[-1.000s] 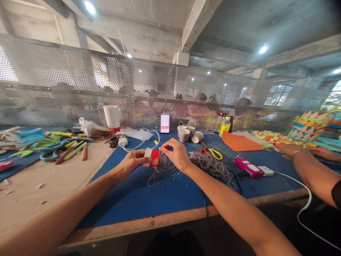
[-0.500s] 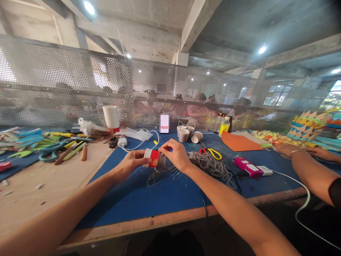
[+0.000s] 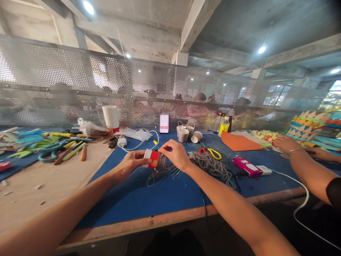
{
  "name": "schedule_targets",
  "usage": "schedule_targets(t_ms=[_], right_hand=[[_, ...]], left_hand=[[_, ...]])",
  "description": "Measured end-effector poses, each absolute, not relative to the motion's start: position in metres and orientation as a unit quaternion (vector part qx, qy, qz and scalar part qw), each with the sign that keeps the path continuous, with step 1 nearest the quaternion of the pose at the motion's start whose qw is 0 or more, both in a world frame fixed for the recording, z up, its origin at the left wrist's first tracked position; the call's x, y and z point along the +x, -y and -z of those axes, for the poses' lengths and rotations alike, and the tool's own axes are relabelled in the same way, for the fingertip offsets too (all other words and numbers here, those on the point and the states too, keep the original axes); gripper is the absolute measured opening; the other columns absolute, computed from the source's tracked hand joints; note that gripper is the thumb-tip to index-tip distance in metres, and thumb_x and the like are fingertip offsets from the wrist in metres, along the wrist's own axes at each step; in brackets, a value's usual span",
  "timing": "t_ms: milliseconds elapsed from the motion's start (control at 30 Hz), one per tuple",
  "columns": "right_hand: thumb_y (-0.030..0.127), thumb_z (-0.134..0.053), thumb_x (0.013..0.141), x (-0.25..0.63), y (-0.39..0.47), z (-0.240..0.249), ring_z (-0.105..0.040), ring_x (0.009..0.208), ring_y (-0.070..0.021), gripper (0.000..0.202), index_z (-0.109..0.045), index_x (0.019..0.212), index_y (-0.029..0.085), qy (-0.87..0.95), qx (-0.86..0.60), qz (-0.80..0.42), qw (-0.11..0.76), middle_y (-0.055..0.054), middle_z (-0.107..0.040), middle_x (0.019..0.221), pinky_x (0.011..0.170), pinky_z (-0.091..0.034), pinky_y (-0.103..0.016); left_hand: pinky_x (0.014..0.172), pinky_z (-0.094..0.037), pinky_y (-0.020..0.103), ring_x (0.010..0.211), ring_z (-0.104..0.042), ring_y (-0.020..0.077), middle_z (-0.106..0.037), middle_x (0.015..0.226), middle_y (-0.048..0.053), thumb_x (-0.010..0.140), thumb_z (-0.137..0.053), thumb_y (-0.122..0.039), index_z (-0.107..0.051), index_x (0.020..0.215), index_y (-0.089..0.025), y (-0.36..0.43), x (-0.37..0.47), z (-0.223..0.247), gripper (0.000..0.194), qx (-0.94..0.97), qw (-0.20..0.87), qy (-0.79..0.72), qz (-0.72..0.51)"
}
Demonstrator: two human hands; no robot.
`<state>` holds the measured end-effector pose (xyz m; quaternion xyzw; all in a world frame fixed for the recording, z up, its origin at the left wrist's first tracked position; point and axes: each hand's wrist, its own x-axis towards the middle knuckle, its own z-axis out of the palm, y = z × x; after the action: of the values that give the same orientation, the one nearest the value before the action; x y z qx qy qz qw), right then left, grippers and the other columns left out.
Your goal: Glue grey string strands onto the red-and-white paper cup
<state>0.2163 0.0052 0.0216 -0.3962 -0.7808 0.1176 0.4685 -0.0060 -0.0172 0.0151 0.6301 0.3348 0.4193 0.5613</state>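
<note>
In the head view, our left hand (image 3: 130,164) grips the red-and-white paper cup (image 3: 152,156), tipped sideways above the blue mat (image 3: 138,202). Our right hand (image 3: 176,153) has its fingertips pinched together by the cup's cord-wrapped end; we cannot tell what they hold. Right of the cup lie tangled grey cord (image 3: 210,164) and scissors (image 3: 215,153); beyond it stand a smartphone (image 3: 164,124) and, farther left, stacked paper cups (image 3: 110,116).
</note>
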Motion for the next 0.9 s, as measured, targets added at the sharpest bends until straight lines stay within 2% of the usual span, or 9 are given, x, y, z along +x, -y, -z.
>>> schedule_targets(t_ms=[600,900], right_hand=[[0.022,-0.08,0.088,0.2182,-0.0074,-0.0243,-0.061,0.072,-0.012,0.013,-0.076,0.076,0.02,0.781,-0.409,-0.162,0.444,0.002,-0.066,0.077,0.073,-0.045,-0.025],[0.023,-0.08,0.087,0.2201,-0.0116,-0.0227,-0.063,0.071,-0.0121,0.012,-0.078,0.076,0.019,0.78,-0.409,-0.196,0.431,0.001,-0.069,0.078,0.074,-0.047,-0.025]], left_hand=[[0.077,-0.051,0.03,0.079,-0.07,0.0217,-0.082,0.09,0.006,0.076,-0.086,-0.033,-0.085,0.098,-0.02,0.0167,-0.0061,-0.0134,0.026,0.634,0.569,-0.337,-0.401],[0.074,-0.05,0.029,0.076,-0.069,0.0202,-0.081,0.086,0.004,0.076,-0.086,-0.033,-0.085,0.096,-0.021,0.0171,-0.0065,-0.0129,0.023,0.631,0.574,-0.338,-0.398]])
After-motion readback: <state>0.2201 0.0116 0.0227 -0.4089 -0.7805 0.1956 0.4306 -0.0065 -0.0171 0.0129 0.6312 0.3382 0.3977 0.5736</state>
